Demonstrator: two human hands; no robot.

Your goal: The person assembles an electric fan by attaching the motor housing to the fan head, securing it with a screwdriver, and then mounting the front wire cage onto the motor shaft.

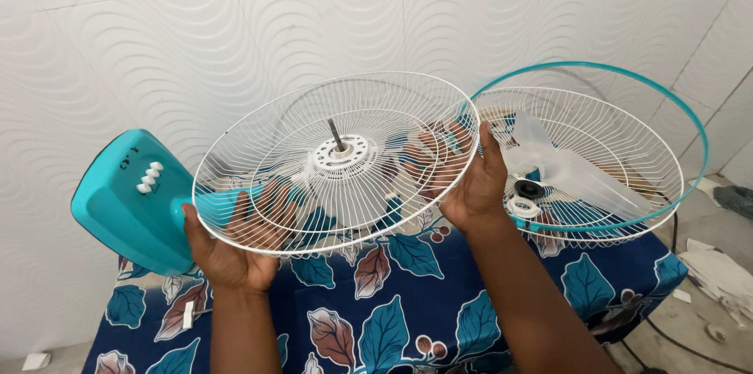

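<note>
Only one view here, the head camera looking down; both hands are up holding a fan over a table. The left hand [231,252] is cupped under the near-left edge of the white wire guard [337,162], fingers spread behind the wires and thumb hooked over the rim; so it's closed around the rim, not flat. The right hand [471,186] grips the right side of the same guard, thumb pointing up along the rim, fingers curled behind the wires; also clamped on it.

The guard is tilted back toward the wall, nearly face up; a thin metal shaft [336,136] sticks up from the round white hub [343,156] in the middle, with no blade on it. The guard is fixed to the teal fan body [129,205], which hangs out to the left of the left hand; it has a row of white push buttons [149,178] on top.

To the right, just past the right hand, a second wire guard [620,162] with a teal ring round its rim rests on the table, leaning against the wall; the clear fan blade [565,170] lies inside it, plus a small black cap [529,187] and a white ring nut [522,207] near its lower edge.

The table wears a blue tablecloth [408,311] with big leaf prints; behind it all is a white wall [235,21] with wavy tiles; scraps of paper [718,272] lie on the floor at the far right.
</note>
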